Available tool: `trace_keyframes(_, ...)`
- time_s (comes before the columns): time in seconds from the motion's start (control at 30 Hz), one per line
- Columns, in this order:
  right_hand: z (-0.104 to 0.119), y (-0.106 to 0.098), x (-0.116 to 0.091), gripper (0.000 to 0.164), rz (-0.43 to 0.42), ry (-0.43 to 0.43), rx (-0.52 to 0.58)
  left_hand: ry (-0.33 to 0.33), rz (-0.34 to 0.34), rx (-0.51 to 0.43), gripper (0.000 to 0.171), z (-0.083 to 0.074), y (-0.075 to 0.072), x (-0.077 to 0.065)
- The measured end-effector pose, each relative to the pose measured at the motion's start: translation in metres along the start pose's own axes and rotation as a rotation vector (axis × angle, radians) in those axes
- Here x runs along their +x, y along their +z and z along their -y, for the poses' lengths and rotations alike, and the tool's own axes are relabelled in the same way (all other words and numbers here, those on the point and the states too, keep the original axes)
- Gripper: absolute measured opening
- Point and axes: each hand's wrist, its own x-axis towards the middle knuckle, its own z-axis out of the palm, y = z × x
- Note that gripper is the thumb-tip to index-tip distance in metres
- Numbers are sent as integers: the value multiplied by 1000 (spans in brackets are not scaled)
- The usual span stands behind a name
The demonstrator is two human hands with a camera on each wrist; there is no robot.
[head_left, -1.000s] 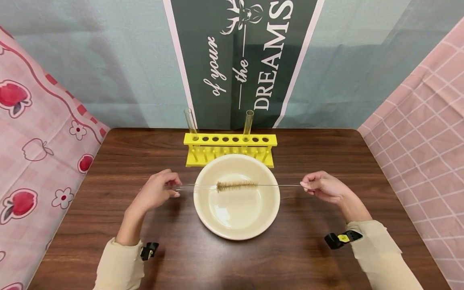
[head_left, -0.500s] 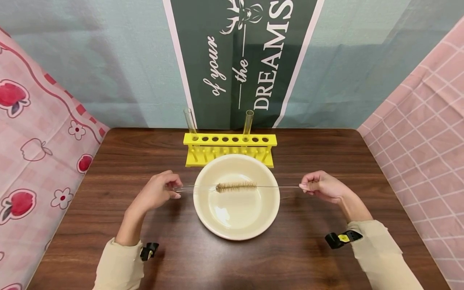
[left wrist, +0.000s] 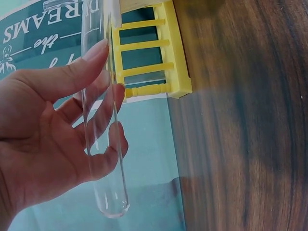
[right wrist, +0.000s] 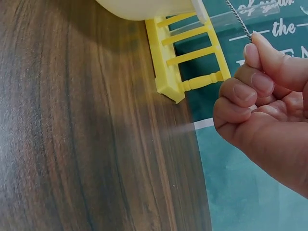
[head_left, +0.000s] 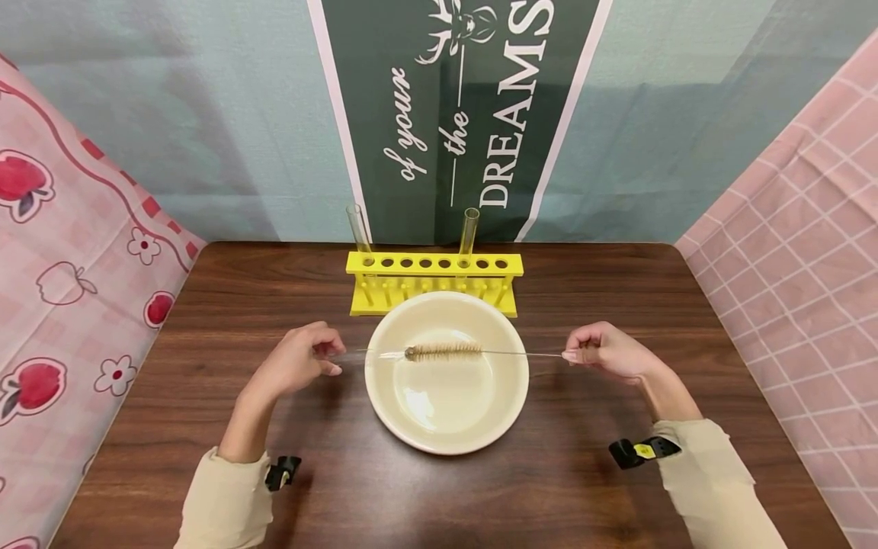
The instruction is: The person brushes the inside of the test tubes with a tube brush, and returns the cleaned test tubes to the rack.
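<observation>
A clear glass test tube [left wrist: 113, 192] is in my left hand [head_left: 291, 366], its rounded end pointing back past the fingers. Thumb and fingers curl round the tube in the left wrist view. Its other end reaches over the cream bowl [head_left: 446, 447]. My right hand [head_left: 610, 354] pinches the thin twisted-wire handle [right wrist: 239, 19] of a test tube brush between thumb and forefinger, the other fingers folded in. The tan bristles [head_left: 444, 352] lie level above the bowl, with the brush tip at the tube's mouth; I cannot tell whether it is inside.
Behind the bowl stands a yellow test tube rack [head_left: 434, 270]. One glass tube [head_left: 356, 225] leans in its left end, another tube [head_left: 469, 236] towards the right. The brown wooden table [head_left: 453, 503] meets hanging cloths at the back and sides.
My right hand and the brush have shifted slightly left, so the bristle tip sits a little further towards the left hand. The left hand stays nearly in place.
</observation>
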Motion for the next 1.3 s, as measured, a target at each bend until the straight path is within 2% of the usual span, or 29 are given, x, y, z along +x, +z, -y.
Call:
trace_keyframes(0.17, 4, 5, 5, 20, 0, 10, -59, 8, 19, -33, 21, -3, 1, 2)
trace_keyframes(0.47, 5, 10, 12, 16, -43, 44, -180, -18, 39, -26, 17, -4, 3, 5)
trace_keyframes(0.7, 10, 16, 13, 11, -21, 2, -276, -35, 47, -43, 16, -5, 5, 8)
trace_keyframes(0.93, 16, 20, 17, 16, -28, -49, -367, -48, 63, -56, 16, -5, 4, 10)
trace_keyframes(1.13, 21, 24, 22, 22, -67, -94, -415, -40, 67, -51, 16, -8, 2, 12)
trace_keyframes(1.3, 25, 28, 26, 26, -125, -158, -516, -49, 76, -40, 16, -10, 2, 15)
